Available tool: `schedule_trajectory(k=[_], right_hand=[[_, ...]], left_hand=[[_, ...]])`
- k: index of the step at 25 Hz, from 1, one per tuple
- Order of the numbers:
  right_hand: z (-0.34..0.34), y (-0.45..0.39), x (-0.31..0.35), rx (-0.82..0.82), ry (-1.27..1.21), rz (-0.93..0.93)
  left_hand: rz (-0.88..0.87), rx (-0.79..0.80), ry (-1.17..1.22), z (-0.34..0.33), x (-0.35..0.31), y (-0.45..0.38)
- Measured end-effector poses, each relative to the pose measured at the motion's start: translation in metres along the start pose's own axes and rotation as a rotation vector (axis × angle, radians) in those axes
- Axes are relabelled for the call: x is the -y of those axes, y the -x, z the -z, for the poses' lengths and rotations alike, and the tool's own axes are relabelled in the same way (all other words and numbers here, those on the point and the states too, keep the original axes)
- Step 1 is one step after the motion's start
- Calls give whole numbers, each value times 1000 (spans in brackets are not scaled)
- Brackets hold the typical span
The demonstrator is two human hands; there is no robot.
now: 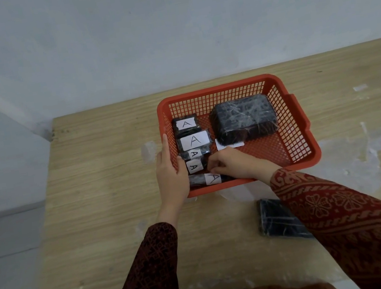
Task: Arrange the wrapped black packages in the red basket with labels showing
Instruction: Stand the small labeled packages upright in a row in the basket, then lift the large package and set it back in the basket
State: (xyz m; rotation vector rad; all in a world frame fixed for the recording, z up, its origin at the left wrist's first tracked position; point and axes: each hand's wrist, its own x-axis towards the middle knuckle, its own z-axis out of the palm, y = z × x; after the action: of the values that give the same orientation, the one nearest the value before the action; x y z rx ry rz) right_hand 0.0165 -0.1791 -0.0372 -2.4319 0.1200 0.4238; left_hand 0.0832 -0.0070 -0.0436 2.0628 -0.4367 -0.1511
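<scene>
The red basket (288, 111) stands on the wooden table. Down its left side lie several small wrapped black packages, each with a white label marked A facing up, from the far one (185, 123) to the nearest (199, 180). A large wrapped black package (243, 118) fills the far right part, with a white label (222, 145) sticking out from under it. My left hand (170, 173) grips the basket's left wall. My right hand (233, 163) reaches inside, fingertips pinched on the nearest small package by its label. Another wrapped black package (274, 221) lies on the table, partly under my right sleeve.
The table (105, 185) is set into a corner of pale walls; its left edge drops to a grey floor. Scraps of clear plastic wrap (364, 154) lie to the right of the basket, and another scrap (148, 150) lies at its left.
</scene>
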Motion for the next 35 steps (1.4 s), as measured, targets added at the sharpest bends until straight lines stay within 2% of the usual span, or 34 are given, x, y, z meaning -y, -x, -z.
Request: schedule_trajectory(k=[2,4,6,8,10,13,15,17,22,25,31,33,35], right_hand=[[7,11,-5,-122,-46,11],[17,28,-15,-372,-72,12],[29,46,-32,-629,-61,-40],[38,56,-52,-776,-89,-168],[44,57,-64,-761,-190,-286],[48,50,-69,-637,-328,-425],[48,47,-69,-605,-344,-436],[52,51,-68,-599,-289,-404],[74,69,-66,-698,-28,-211],[90,66,-63,-723,-157,-159],[103,46,-73,-850,-254,-280],[99,41,-72,-878,-226,-268],[92,37,-71,-812,-177,-230]], left_hand=[[3,5,-27,-1,-3,1],[-58,-62,-258,-1,-7,3],[-199,-102,-546,-2,-12,3],[-286,-96,-672,-8,-20,2],[-251,-30,-594,-23,-34,1],[-60,262,-213,-60,-56,-5],[95,382,-16,-81,-65,-9],[168,343,16,-91,-68,-14],[94,76,31,-82,-73,-17],[77,-16,119,-77,-81,-15],[62,30,257,-82,-81,-9],[49,75,211,-89,-78,-14],[67,159,112,-96,-77,-24]])
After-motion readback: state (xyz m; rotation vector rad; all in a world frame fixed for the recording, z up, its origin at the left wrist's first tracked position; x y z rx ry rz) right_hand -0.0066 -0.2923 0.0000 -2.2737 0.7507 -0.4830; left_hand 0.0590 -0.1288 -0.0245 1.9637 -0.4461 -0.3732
